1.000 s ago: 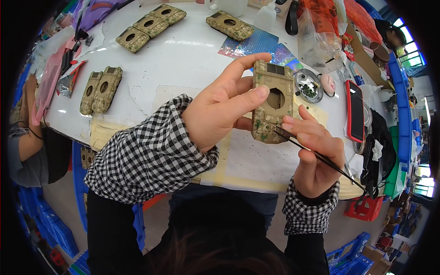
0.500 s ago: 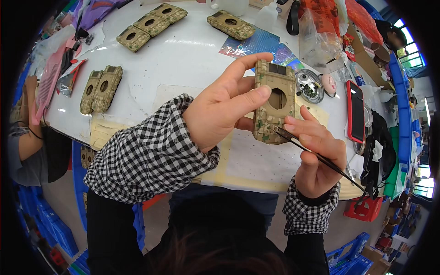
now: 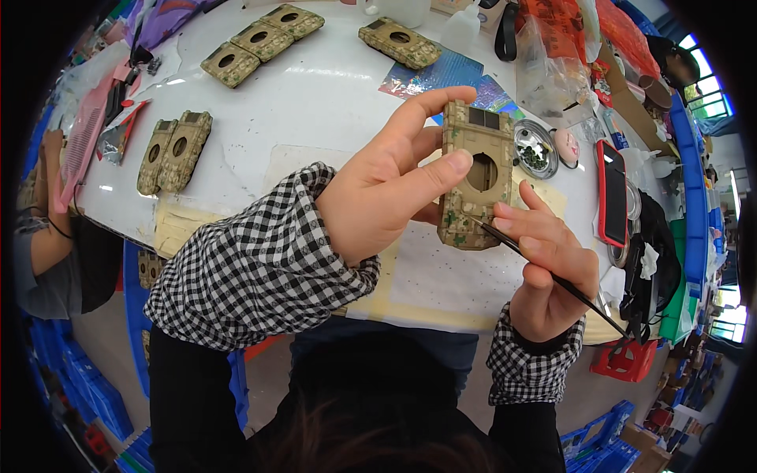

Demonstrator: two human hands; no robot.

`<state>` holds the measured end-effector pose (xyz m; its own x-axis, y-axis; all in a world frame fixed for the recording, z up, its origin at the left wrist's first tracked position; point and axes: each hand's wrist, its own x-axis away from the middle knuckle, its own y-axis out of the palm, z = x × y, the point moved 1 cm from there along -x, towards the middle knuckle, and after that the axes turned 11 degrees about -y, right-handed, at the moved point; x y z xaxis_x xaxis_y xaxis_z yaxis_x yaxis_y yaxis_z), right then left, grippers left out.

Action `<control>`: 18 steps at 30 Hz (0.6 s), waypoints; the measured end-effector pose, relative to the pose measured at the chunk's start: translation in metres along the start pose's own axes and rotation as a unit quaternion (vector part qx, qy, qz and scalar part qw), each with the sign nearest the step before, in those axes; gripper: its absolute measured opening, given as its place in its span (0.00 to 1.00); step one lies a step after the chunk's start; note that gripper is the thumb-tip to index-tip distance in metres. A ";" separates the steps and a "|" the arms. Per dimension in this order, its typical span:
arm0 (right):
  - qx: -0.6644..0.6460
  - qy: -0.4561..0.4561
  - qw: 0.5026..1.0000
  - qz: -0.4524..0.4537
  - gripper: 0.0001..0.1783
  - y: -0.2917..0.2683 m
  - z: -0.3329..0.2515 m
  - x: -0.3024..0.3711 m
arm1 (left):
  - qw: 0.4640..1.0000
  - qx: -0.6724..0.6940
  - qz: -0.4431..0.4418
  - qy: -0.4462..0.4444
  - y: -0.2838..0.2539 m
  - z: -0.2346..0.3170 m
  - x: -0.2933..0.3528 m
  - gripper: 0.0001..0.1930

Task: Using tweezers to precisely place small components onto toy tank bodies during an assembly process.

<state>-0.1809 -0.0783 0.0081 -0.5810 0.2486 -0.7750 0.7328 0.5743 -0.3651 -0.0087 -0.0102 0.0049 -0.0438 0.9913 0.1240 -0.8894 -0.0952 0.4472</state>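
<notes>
My left hand (image 3: 386, 185) grips a camouflage model tank hull (image 3: 477, 209), with the thumb on its near-left edge and the index finger at its far end. A round hole opens in the hull's top, and a dark grille lies beyond it. In my right hand (image 3: 556, 264) are slim black tweezers (image 3: 564, 282), pinched between thumb and fingers. Their tip touches or hovers just over the hull's near end; I cannot tell which. Beyond the hull, a round clear dish (image 3: 535, 150) holds small dark green parts.
Two hulls (image 3: 180, 150) stand side by side at the left, three more (image 3: 260, 41) at the back, and another (image 3: 400, 42) right of those. A red-cased phone (image 3: 612, 193) lies at the right. Another person's arm (image 3: 51, 244) shows at the far left. White paper (image 3: 441, 276) lies under my hands.
The held hull has shifted slightly to the right and tilted a little. The tweezers and my right hand have moved slightly with it; both grips stay the same.
</notes>
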 end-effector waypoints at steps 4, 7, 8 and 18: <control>0.030 -0.019 0.999 -0.018 0.13 0.000 0.001 -0.001 | 0.999 -0.042 -0.033 0.008 -0.003 0.007 0.004 0.26; 0.031 -0.021 0.999 -0.020 0.13 0.000 0.001 -0.001 | 0.998 -0.056 -0.028 0.025 -0.002 0.008 0.004 0.26; 0.021 -0.016 1.000 -0.012 0.13 0.000 0.001 -0.001 | 0.998 -0.057 -0.028 0.028 -0.002 0.007 0.004 0.26; -0.001 -0.001 1.000 0.010 0.12 0.001 0.000 0.000 | 0.996 -0.085 -0.007 0.036 -0.001 0.004 0.003 0.28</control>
<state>-0.1800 -0.0779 0.0075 -0.5656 0.2582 -0.7832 0.7430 0.5715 -0.3482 -0.0061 -0.0071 0.0084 -0.0584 0.9969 0.0533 -0.9543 -0.0714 0.2903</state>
